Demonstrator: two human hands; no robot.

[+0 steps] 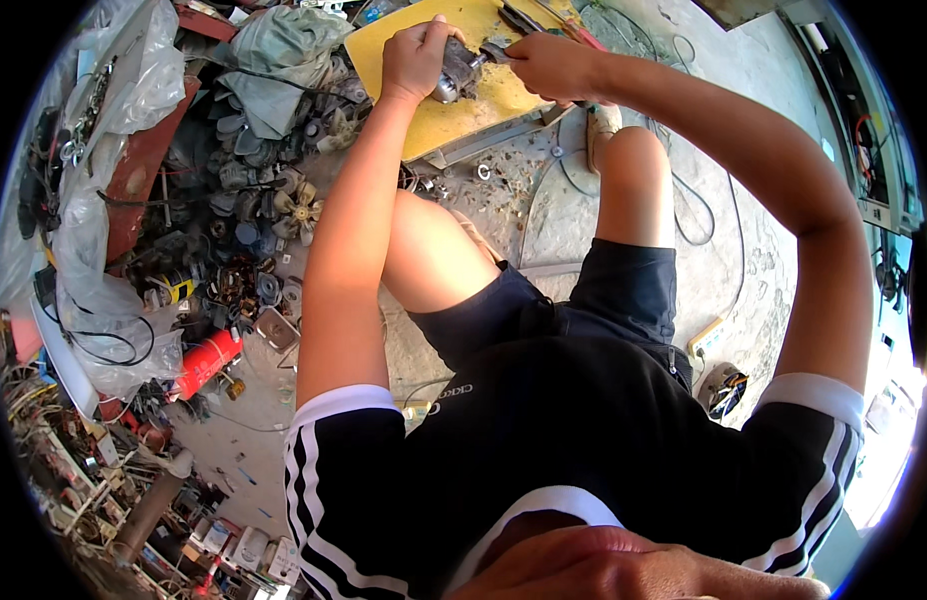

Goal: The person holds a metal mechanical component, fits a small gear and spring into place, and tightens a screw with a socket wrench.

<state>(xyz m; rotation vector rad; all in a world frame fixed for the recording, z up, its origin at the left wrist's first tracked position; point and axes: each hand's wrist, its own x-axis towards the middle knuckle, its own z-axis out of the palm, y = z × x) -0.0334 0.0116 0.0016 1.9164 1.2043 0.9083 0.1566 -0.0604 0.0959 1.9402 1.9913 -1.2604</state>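
My left hand [415,60] is closed on the far left side of a small, dirty motor-like metal part [449,86] with a shiny rounded end. The part rests on a yellow board [423,130], and its far side is hidden by my fingers. From the right, my right hand [555,68] grips a dark metal tool, pliers by its look. The jaws of the pliers [495,52] meet a thin shaft on the part. Most of the pliers' handle is covered by my fist.
More hand tools [523,18] lie at the board's far edge. A heap of old motor parts [248,215] and a grey cloth [283,60] fill the left side. A red cylinder [208,362] lies nearer. Cables [695,215] and a power strip [705,338] are on the floor at right.
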